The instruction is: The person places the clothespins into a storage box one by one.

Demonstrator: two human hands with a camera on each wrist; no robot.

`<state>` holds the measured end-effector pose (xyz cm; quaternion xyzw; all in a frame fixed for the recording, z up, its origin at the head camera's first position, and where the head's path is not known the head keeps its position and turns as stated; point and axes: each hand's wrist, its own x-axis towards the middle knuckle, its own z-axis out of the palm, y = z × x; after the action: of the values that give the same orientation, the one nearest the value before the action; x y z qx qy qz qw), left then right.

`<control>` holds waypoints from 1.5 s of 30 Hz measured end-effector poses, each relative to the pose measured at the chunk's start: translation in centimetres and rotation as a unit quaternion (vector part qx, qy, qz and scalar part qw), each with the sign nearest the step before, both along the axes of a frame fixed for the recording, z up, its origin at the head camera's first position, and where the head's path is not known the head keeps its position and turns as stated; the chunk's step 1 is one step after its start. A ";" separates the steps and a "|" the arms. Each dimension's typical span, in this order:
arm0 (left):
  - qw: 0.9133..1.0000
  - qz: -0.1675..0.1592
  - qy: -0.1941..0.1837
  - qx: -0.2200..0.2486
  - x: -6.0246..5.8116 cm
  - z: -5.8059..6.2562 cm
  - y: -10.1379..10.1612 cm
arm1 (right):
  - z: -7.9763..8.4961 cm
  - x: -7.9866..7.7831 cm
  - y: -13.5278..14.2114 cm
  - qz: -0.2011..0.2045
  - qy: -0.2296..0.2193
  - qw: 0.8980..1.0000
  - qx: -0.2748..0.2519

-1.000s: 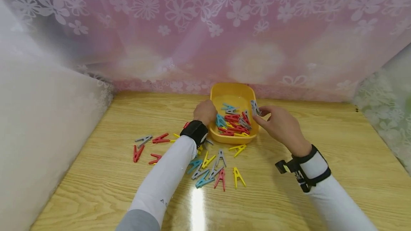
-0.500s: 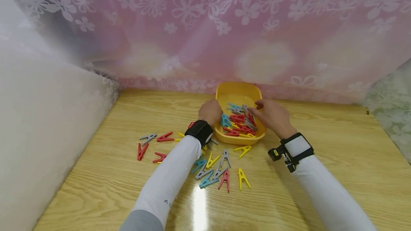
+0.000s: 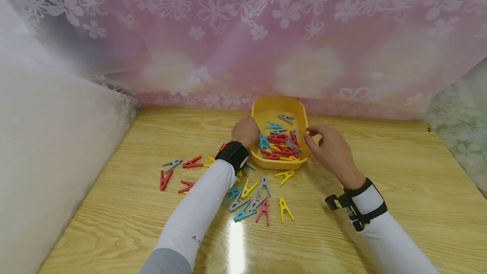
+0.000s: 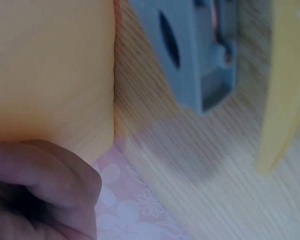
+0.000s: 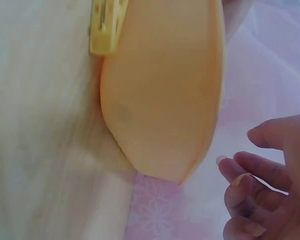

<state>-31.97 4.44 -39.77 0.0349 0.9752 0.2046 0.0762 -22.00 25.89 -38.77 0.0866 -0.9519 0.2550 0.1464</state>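
Note:
A yellow plastic basin (image 3: 279, 165) stands at the back of the table with red, grey, blue and yellow clothespins inside. My left hand (image 3: 245, 132) grips its left rim; in the left wrist view the curled fingers (image 4: 55, 175) lie against the basin's wall. Just off the right rim is my right hand (image 3: 330, 149), thumb and forefinger apart with nothing between them. The right wrist view shows its loosely bent fingers (image 5: 260, 185) beside the basin. One grey clothespin (image 3: 286, 119) lies on the basin's bare floor toward the back, apart from the pile.
Several loose clothespins lie on the wooden table (image 3: 327, 240) in front of the basin, among them a yellow one (image 3: 284, 209) and a pink-red one (image 3: 263, 212). More lie left of my forearm, including a red clothespin (image 3: 165, 179). A pink floral curtain (image 3: 236, 54) hangs behind.
My right hand reached over the basin with a grey clothespin, let it go inside, and drew back to the right, free of it. My left hand stays at the left rim.

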 end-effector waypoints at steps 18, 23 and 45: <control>1.000 0.001 -0.004 0.007 0.0 0.1 0.0 | -0.5 8.2 -2.3 0.017 -0.145 0.988 0.045; 1.000 0.004 -0.011 0.015 -0.1 0.0 0.0 | -1.1 9.9 -4.6 0.010 -0.221 0.973 0.071; 1.000 0.009 -0.021 0.018 -0.1 0.1 0.3 | -0.6 11.2 -4.7 0.018 -0.267 0.962 0.044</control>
<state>-32.02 4.79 -39.70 0.0227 0.9699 0.2234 0.0940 -10.82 21.16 -39.39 0.0386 -0.9649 0.2292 -0.1219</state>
